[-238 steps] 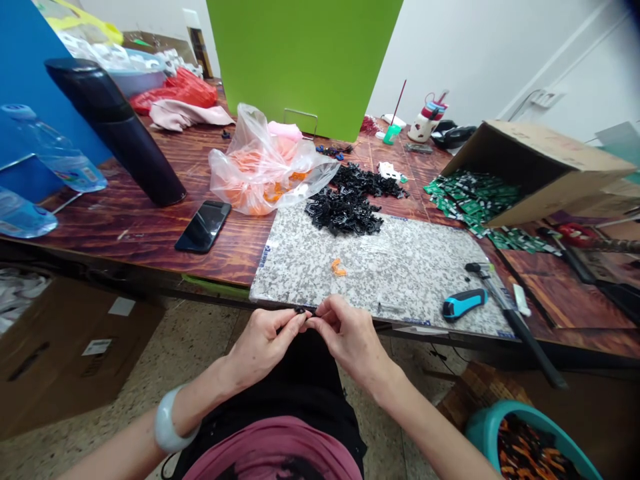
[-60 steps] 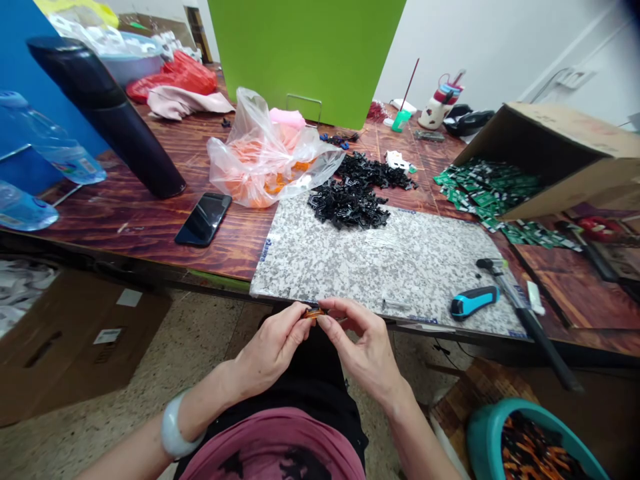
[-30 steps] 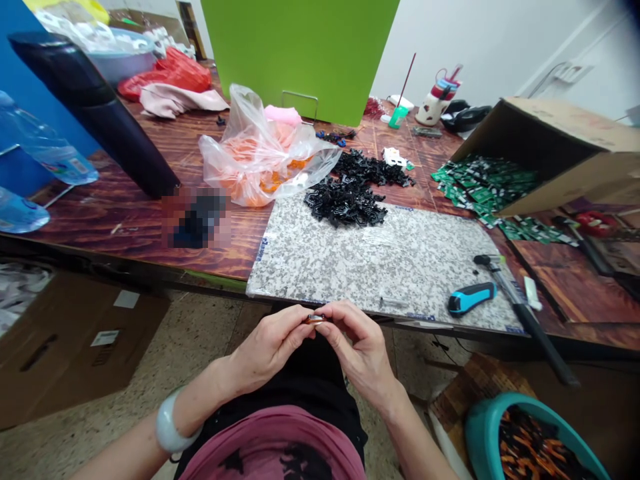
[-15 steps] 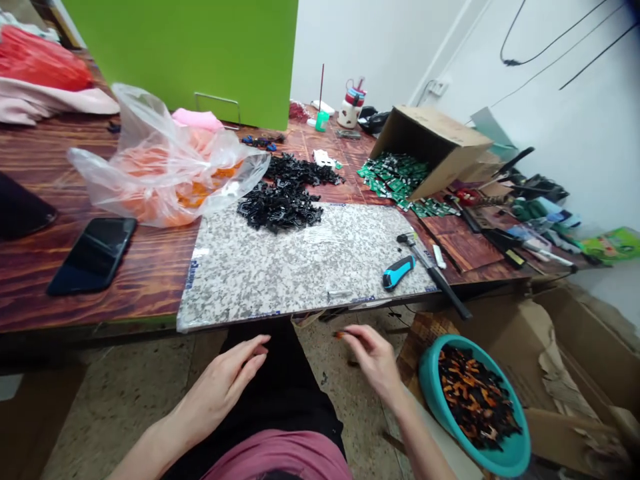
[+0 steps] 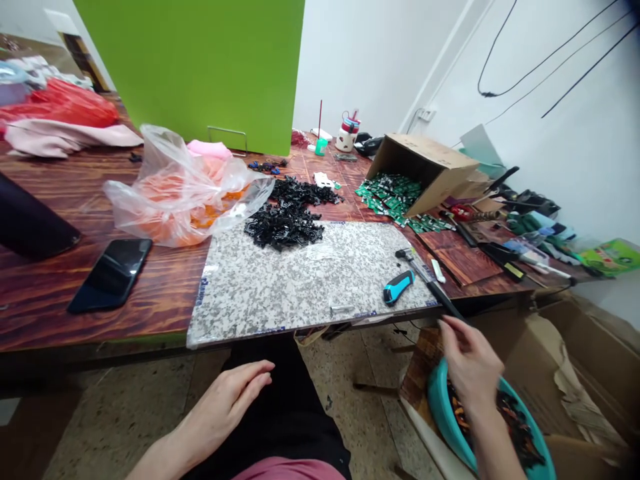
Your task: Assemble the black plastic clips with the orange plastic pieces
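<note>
My left hand [image 5: 227,399] hovers over my lap below the table edge, its fingers stretched out with nothing visible in them. My right hand [image 5: 473,363] is raised above the rim of a teal basin [image 5: 440,417] at the lower right, fingers curled against the thumb. Whether a small piece is still between those fingertips is hidden. Many small black and orange pieces [image 5: 520,427] lie in the basin, partly covered by my right forearm. Just beyond my right fingertips is the dark handle of a hammer [image 5: 440,293] lying over the edge of a speckled board [image 5: 260,287].
On the board lie a blue-black tool handle [image 5: 399,288], a small metal rod [image 5: 342,309] and a heap of black parts [image 5: 285,223]. A plastic bag [image 5: 175,200] and a phone [image 5: 111,275] are left. Green circuit boards [image 5: 390,193] spill from a cardboard box [image 5: 435,160].
My right hand has moved right, from near my lap to over the basin; the small orange-and-dark piece at its fingertips no longer shows. My left hand has barely moved. The view has shifted slightly.
</note>
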Action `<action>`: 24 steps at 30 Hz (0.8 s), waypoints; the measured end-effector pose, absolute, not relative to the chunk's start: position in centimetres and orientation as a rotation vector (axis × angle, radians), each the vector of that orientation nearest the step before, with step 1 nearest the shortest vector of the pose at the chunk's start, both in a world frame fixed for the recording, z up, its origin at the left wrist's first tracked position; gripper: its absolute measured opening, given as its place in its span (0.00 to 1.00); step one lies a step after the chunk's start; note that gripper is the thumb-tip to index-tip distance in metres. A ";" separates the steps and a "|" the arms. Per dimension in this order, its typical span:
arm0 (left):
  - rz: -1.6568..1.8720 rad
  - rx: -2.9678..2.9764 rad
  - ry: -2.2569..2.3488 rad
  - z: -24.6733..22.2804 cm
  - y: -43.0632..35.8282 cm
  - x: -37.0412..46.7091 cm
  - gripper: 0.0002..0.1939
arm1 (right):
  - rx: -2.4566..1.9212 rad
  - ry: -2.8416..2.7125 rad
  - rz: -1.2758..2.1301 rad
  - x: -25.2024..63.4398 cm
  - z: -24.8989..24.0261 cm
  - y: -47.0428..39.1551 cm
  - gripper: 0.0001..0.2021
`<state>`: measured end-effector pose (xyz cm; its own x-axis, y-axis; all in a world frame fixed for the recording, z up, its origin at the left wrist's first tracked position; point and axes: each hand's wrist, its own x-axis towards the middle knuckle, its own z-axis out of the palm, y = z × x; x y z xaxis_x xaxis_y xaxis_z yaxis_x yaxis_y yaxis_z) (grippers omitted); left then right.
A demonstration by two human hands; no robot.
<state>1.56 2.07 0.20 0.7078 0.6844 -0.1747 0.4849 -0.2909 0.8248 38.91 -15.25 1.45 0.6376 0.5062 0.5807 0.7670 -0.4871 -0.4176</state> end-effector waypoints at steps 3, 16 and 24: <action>0.274 1.976 0.882 0.5 1.8 1.8 0.16 | -1.923 -1.242 -0.211 35.4 3.3 -5.4 0.15; 0.348 1.951 1.043 -1.0 1.6 -2.8 0.18 | -2.155 -1.445 0.107 31.5 3.9 16.2 0.14; 0.340 1.930 0.997 -1.0 2.2 -2.2 0.17 | -2.077 -1.688 0.130 25.1 3.1 12.8 0.16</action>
<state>-2.18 2.16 -0.99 0.6356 0.7570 -0.1516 0.5069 -0.2611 0.8215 25.08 12.78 3.13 0.2433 0.9470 0.2099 0.9039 -0.1429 -0.4032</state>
